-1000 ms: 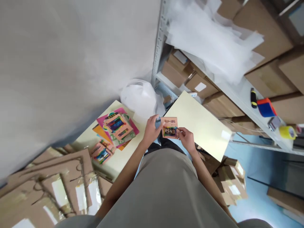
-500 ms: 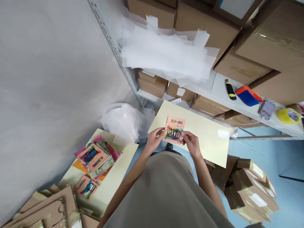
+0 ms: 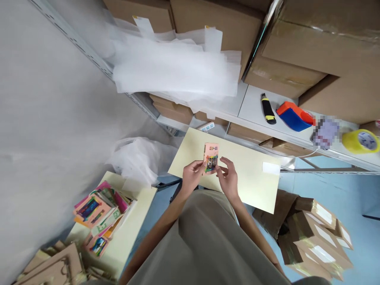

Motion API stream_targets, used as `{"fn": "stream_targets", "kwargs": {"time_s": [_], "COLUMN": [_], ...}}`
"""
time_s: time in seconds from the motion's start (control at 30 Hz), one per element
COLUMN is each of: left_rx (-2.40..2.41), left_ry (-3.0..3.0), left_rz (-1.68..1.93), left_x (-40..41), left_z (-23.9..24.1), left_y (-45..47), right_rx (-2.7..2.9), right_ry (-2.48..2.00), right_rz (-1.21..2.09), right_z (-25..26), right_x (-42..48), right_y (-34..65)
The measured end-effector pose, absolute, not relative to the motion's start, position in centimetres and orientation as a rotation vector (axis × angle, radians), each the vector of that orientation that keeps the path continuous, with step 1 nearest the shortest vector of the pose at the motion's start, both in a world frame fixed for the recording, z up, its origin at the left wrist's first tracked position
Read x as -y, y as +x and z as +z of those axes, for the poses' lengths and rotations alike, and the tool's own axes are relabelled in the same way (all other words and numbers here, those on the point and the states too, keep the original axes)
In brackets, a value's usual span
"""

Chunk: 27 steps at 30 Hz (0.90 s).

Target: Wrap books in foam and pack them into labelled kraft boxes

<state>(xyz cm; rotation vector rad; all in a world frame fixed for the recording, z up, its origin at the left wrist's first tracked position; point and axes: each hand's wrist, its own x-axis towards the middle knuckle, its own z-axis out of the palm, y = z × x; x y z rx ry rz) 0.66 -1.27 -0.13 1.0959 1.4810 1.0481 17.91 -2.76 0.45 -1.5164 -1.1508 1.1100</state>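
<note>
A small pink book (image 3: pixel 211 157) with colourful lettering and a rainbow-bordered picture on its cover is held upright and a little turned, so its left edge shows. My left hand (image 3: pixel 192 177) pinches it at the lower left, thumb on the front. At its lower right edge is my right hand (image 3: pixel 228 178), the thumb tip against the book and the fingers spread apart and bent. Both hands are over a pale yellow board (image 3: pixel 249 174). On a second pale board (image 3: pixel 130 225) at the left lies a pile of colourful books (image 3: pixel 103 209).
Above, a shelf carries white foam sheets (image 3: pixel 175 67), cardboard boxes (image 3: pixel 285 79), a cutter knife (image 3: pixel 268 109), an orange and blue tape dispenser (image 3: pixel 295 116) and a yellow tape roll (image 3: pixel 360 141). A white plastic bag (image 3: pixel 133 158) lies left; small cartons (image 3: pixel 317 237) stack at right.
The book has turned, its cover now looking narrower with its left edge in sight. My right hand has shifted inward and its fingers have spread. The camera view has moved.
</note>
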Motion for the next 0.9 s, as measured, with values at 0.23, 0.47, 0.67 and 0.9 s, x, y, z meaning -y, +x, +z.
{"fn": "stream_targets", "kwargs": {"time_s": [0.23,0.47,0.67,0.9], "left_rx": [-1.479,-1.463,-1.345,-1.21], "left_ry": [1.533,1.47,1.032,0.9], "left_rz": [1.162,1.18,1.091,0.935], "left_x": [2.3,1.5,0.3,1.0], "left_z": [1.2,1.4,1.3,1.7], "left_y": [3.0,2.4,-0.5,-0.5], "right_rx": [1.115,1.139,1.018,0.929], "right_ry": [-1.437,-1.412,-1.248,-1.179], "right_rz": [1.21,1.188,1.404,1.5], "right_z": [1.1,0.9,2.4,2.6], "right_x": [1.7,0.5,1.0,2.0], "right_y": [16.8,18.7,20.9,22.1]}}
